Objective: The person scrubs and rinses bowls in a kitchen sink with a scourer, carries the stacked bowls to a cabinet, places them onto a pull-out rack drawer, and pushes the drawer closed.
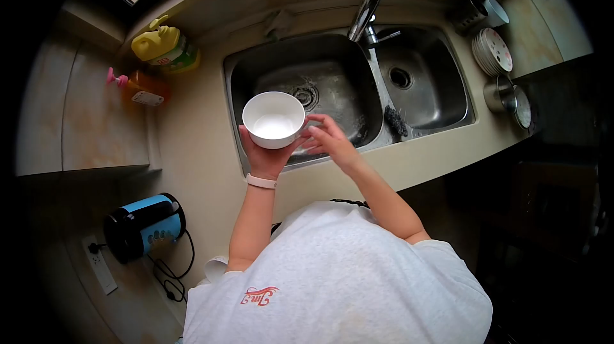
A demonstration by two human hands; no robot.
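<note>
White bowl [274, 123] held over the near left part of the large basin [345, 81], its opening upward. The left hand [263, 157] (a pale band [261, 181] at its wrist) is clasped around the bowl's underside. The right hand [330, 142], its fingers loosely spread, lies just beside the bowl's right edge — contact cannot be told. Behind stands the faucet [372, 0]; a dark scrubber [395, 121] rests on the divider [378, 81] between basins.
</note>
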